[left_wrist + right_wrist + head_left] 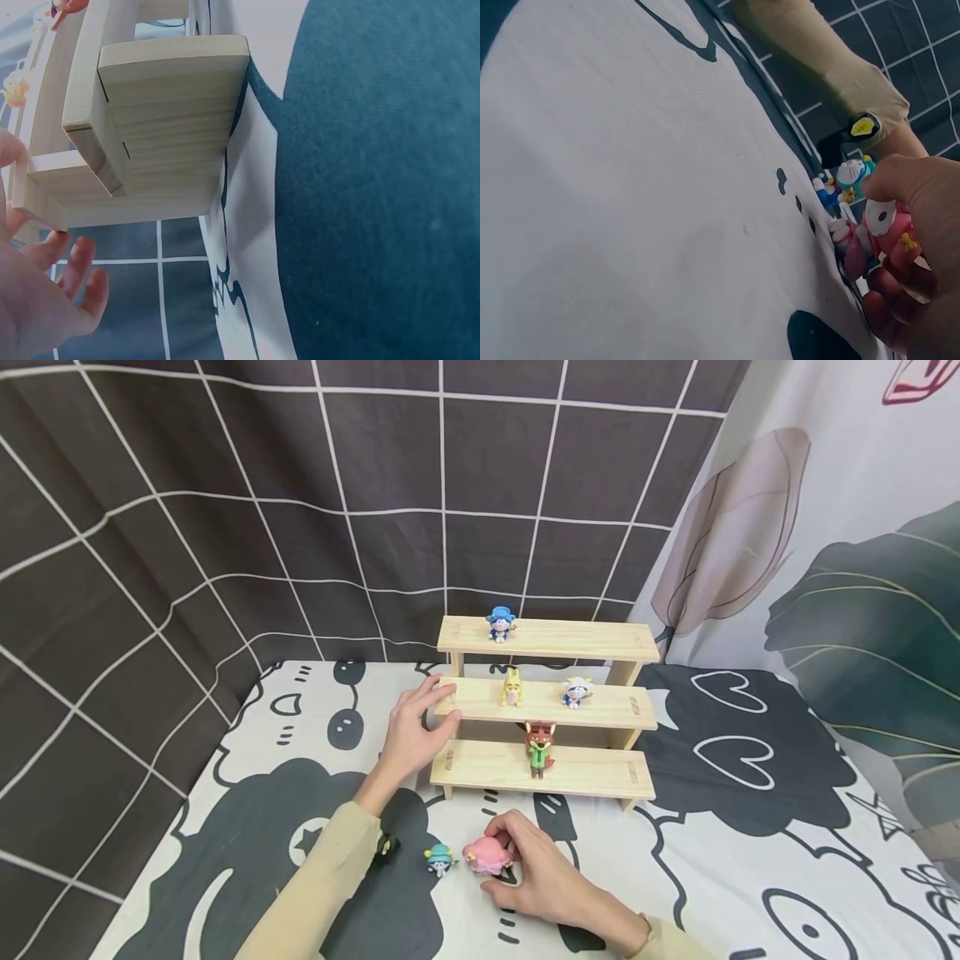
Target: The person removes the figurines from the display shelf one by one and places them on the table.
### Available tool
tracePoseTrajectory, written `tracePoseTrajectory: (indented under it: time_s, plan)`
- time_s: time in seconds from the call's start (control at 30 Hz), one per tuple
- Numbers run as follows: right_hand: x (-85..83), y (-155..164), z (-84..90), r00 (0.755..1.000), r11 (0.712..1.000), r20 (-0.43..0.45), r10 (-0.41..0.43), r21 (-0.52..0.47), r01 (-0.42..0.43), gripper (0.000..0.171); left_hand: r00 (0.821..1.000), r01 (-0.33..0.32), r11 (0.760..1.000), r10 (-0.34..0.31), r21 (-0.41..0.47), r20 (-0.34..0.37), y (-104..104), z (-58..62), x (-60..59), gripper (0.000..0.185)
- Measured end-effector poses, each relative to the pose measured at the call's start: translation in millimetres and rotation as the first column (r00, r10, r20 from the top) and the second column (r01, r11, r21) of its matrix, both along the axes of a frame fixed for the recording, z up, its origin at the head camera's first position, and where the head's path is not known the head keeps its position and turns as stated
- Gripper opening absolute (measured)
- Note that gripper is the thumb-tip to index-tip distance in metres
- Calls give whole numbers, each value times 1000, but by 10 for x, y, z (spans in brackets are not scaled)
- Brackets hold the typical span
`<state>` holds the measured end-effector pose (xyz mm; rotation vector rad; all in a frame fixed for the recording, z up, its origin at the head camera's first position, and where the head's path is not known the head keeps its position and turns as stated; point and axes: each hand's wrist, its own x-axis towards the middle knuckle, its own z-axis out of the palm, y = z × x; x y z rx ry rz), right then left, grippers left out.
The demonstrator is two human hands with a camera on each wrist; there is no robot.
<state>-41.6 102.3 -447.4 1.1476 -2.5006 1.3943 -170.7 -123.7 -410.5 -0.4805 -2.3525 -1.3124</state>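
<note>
Head cam: right hand (543, 872) pinches a round pink toy figure (487, 853) on the tabletop, left hand (414, 735) rests relaxed fingers against the three-tier pale wooden shelf (480, 702).

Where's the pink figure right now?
In the head view the pink figure lies on the cloth in front of the wooden shelf, gripped by the right hand, just right of the small teal-hatted figure.
</note>
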Motion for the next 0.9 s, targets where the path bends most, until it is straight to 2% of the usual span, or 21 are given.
tracePoseTrajectory:
  time_s: [0.23, 0.57, 0.9]
  plan:
    - [-16, 59, 54, 1000, 1000, 1, -13, 17, 13, 50, 1000, 0, 1000, 0, -1, 4, 2, 4, -3, 40]
    - [-166, 187, 256, 999, 998, 8, -42, -54, 42, 38, 1000, -1, 1000, 1, 2, 11, 5, 23, 16, 40]
    - [-406, 281, 580, 991, 991, -120, -65, -125, 50, 34, 1000, 1, 1000, -1, 0, 16, 5, 16, 12, 41]
